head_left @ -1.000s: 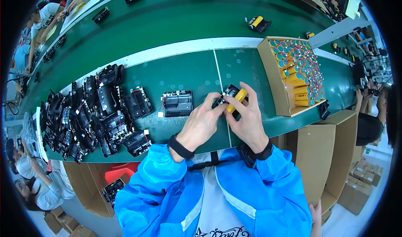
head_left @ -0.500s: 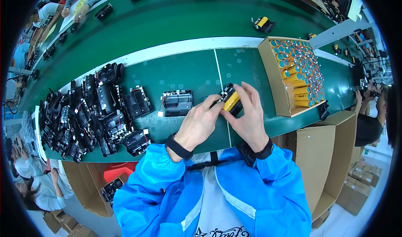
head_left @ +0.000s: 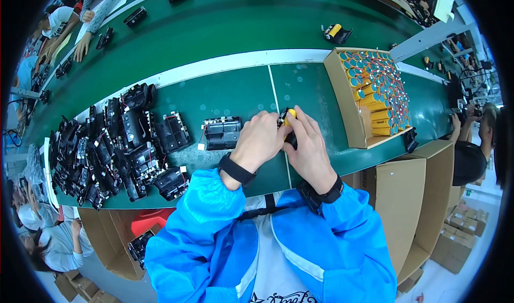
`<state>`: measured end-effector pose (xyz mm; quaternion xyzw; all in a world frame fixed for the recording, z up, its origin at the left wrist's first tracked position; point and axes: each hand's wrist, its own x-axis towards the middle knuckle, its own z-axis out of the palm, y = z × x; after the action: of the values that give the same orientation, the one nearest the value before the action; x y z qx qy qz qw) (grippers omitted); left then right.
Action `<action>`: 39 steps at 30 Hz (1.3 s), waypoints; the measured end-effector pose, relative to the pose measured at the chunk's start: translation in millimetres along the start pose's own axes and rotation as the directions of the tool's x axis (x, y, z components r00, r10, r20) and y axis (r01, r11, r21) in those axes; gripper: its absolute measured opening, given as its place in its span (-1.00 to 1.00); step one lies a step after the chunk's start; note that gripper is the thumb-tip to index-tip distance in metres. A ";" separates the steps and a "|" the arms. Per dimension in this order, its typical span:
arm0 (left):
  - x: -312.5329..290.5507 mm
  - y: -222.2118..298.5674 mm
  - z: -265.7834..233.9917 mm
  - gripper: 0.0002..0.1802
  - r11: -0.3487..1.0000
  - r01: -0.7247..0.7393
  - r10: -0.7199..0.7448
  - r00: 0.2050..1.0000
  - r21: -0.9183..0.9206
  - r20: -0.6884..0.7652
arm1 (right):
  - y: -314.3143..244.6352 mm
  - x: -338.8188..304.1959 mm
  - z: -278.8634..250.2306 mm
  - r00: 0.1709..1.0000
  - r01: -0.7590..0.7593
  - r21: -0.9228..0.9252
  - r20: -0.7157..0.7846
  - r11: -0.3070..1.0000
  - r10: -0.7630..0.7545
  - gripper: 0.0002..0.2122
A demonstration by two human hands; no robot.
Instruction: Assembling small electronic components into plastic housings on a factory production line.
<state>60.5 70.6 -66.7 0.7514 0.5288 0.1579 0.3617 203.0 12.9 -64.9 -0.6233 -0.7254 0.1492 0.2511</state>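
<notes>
Between both hands, over the green table, is a black plastic housing [head_left: 292, 138] with a yellow battery cell [head_left: 291, 113] in it. My left hand [head_left: 261, 138] grips its left side, the fingertips bunched at the upper edge by the cell. From the right, my right hand [head_left: 310, 150] holds it with thumb and fingers. The hands hide most of the housing and cell. Just left of my left hand, an open black housing [head_left: 222, 133] with a white connector lies on the table.
Many black housings [head_left: 136, 123] are heaped at the left. An open cardboard box [head_left: 342, 102] of yellow cells with red wires stands at the right. Beyond the white ledge [head_left: 214, 66], a housing with a yellow cell [head_left: 336, 33] lies on a green belt. Larger cartons [head_left: 399, 212] stand below the table.
My fingers have closed further over the housing, and less of the yellow cell shows. My left hand has moved slightly up and right. Across the belt, another person's hand has shifted.
</notes>
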 end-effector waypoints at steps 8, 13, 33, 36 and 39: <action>18.2 10.4 -5.6 -0.55 0.991 0.135 -0.137 0.985 0.025 0.106 | 5.9 1.4 -26.1 0.992 0.117 0.070 -0.051 0.991 -0.114 -0.49; 9.7 16.2 -12.7 -0.53 0.982 0.142 -0.155 0.983 0.123 0.101 | 54.1 18.2 -122.3 0.974 -0.064 -0.108 -0.224 0.992 0.038 -0.77; 299.0 -1.4 -127.6 -0.41 0.809 -0.027 -0.283 0.858 0.587 0.428 | 110.7 -20.5 -179.8 0.910 0.088 0.741 -0.331 0.666 0.248 -0.79; 366.6 18.5 -133.6 -0.52 0.871 -0.061 -0.059 0.972 0.487 0.226 | 95.3 -52.5 -169.8 0.831 0.261 0.945 -0.324 0.199 0.451 -0.76; 426.9 6.5 -80.0 -0.72 0.906 -0.025 0.130 0.967 0.422 -0.220 | 86.5 -72.2 -145.5 0.747 0.210 0.971 -0.236 0.117 0.622 -0.72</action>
<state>182.2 487.6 -69.0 0.8066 0.5600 0.1468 0.1190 361.8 -56.4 -2.9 -0.4170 -0.2170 0.4077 0.7828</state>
